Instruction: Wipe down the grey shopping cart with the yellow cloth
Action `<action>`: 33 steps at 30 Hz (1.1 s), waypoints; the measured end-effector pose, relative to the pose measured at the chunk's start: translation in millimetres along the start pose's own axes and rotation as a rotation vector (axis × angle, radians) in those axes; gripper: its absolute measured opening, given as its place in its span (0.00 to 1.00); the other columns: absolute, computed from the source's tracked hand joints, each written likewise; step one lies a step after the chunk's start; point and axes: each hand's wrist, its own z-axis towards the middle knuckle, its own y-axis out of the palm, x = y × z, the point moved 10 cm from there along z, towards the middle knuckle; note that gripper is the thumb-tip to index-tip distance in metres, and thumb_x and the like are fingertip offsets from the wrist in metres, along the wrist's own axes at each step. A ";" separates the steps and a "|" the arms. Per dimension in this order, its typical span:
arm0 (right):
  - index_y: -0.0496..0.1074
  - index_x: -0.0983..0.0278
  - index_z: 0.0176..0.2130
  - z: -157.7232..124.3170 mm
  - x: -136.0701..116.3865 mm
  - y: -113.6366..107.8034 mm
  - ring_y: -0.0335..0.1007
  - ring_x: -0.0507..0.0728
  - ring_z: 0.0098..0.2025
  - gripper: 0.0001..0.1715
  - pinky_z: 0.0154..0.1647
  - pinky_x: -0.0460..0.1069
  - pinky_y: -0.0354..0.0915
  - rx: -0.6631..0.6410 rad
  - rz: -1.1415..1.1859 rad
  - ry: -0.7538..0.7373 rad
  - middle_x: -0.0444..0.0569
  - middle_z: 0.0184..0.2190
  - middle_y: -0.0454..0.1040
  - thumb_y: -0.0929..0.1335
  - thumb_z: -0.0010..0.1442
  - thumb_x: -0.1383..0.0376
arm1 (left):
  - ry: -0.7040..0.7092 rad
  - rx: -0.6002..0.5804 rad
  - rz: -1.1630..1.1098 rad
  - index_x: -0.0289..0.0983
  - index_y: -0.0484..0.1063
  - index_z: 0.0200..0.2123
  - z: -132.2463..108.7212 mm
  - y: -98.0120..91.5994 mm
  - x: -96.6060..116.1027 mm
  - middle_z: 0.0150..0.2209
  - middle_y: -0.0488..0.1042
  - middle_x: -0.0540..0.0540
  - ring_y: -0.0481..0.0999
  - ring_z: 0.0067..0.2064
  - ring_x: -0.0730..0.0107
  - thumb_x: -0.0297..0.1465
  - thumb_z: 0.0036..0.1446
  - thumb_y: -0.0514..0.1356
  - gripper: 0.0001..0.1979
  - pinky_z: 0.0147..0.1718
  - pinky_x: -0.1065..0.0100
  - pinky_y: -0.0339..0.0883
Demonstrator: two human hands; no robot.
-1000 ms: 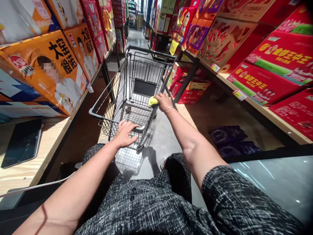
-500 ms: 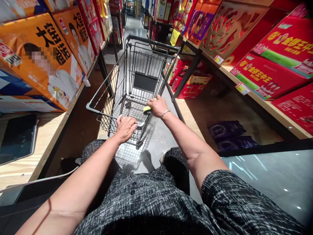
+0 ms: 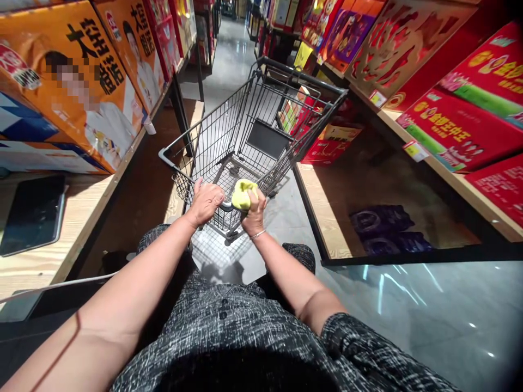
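Observation:
A black wire shopping cart [image 3: 212, 128] stands in the aisle in front of me, turned at an angle, with no goods visible in its basket. My left hand [image 3: 207, 202] is closed over the grey near rim of the cart. Just right of it, my right hand [image 3: 255, 213] grips a crumpled yellow cloth [image 3: 244, 194] by the near corner of the basket. The cloth hides part of that corner, and I cannot tell whether it touches the wire. A dark panel [image 3: 267, 139] is fixed at the far end of the cart.
Orange cartons [image 3: 69, 81] line the left shelf, with a dark tablet [image 3: 35, 215] lying on the wood below. Red boxes [image 3: 441, 128] fill the right shelf. Purple packages [image 3: 388, 228] lie on the lower right shelf. A white cable [image 3: 85, 279] runs at lower left.
The cart has swung, its far end moving right. My right hand has come down and left along the rim, turning over so more of the yellow cloth shows. My left hand stays on the rim.

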 end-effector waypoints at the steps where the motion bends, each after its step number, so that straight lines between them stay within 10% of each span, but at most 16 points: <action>1: 0.63 0.66 0.63 -16.3 -0.7 17.3 0.50 0.66 0.67 0.34 0.64 0.62 0.55 -0.046 -0.018 0.010 0.62 0.64 0.58 0.63 0.58 0.72 | -0.004 0.002 -0.008 0.41 0.70 0.31 1.5 0.2 -2.1 0.37 0.75 0.47 0.69 0.49 0.59 0.48 0.68 0.35 0.30 0.67 0.43 0.34; 6: 0.71 0.57 0.54 -78.0 0.8 80.5 0.65 0.62 0.56 0.30 0.55 0.56 0.66 -0.312 -0.060 -0.064 0.53 0.58 0.68 0.66 0.54 0.74 | -0.036 0.005 -0.030 0.40 0.70 0.28 8.3 1.7 -14.2 0.39 0.75 0.46 0.69 0.52 0.57 0.50 0.68 0.36 0.32 0.68 0.40 0.32; 11: 0.76 0.54 0.49 -72.0 15.7 88.3 0.66 0.59 0.49 0.26 0.49 0.51 0.66 -0.426 -0.041 -0.101 0.49 0.53 0.73 0.66 0.54 0.75 | -0.059 -0.002 0.013 0.41 0.72 0.27 15.0 2.0 -25.4 0.39 0.76 0.46 0.69 0.53 0.57 0.45 0.66 0.44 0.25 0.68 0.41 0.34; 16: 0.74 0.60 0.53 -18.8 18.0 33.4 0.65 0.60 0.53 0.24 0.55 0.53 0.63 -0.316 -0.009 -0.045 0.52 0.51 0.72 0.64 0.58 0.71 | -0.044 -0.016 0.058 0.42 0.73 0.29 18.8 0.4 -27.4 0.40 0.78 0.46 0.71 0.54 0.57 0.42 0.61 0.51 0.16 0.69 0.42 0.36; 21: 0.70 0.64 0.59 25.4 21.3 -69.7 0.58 0.63 0.62 0.27 0.61 0.57 0.59 0.128 -0.058 0.072 0.60 0.57 0.64 0.63 0.61 0.66 | -0.054 0.013 0.044 0.42 0.74 0.38 18.3 -0.3 -31.3 0.48 0.76 0.45 0.67 0.60 0.55 0.36 0.60 0.50 0.14 0.69 0.41 0.35; 23: 0.69 0.63 0.60 27.8 19.9 -78.0 0.53 0.65 0.65 0.29 0.63 0.60 0.56 0.174 -0.121 0.068 0.61 0.60 0.62 0.62 0.61 0.67 | -0.058 0.032 0.054 0.42 0.74 0.44 17.4 0.6 -33.8 0.54 0.73 0.44 0.59 0.66 0.52 0.35 0.59 0.50 0.16 0.69 0.40 0.37; 30: 0.74 0.54 0.56 -34.1 13.5 46.5 0.61 0.65 0.56 0.30 0.57 0.59 0.60 -0.376 -0.220 -0.084 0.54 0.58 0.69 0.64 0.57 0.72 | -0.190 0.078 0.051 0.40 0.64 0.62 10.8 2.0 -51.6 0.69 0.53 0.38 0.36 0.74 0.43 0.36 0.60 0.49 0.27 0.67 0.37 0.40; 33: 0.77 0.53 0.53 -56.2 6.4 67.8 0.65 0.63 0.51 0.29 0.51 0.55 0.63 -0.537 -0.230 -0.131 0.51 0.55 0.73 0.66 0.56 0.73 | -0.191 0.053 0.035 0.41 0.63 0.63 10.3 2.7 -54.8 0.70 0.52 0.40 0.36 0.74 0.44 0.36 0.61 0.48 0.27 0.67 0.36 0.39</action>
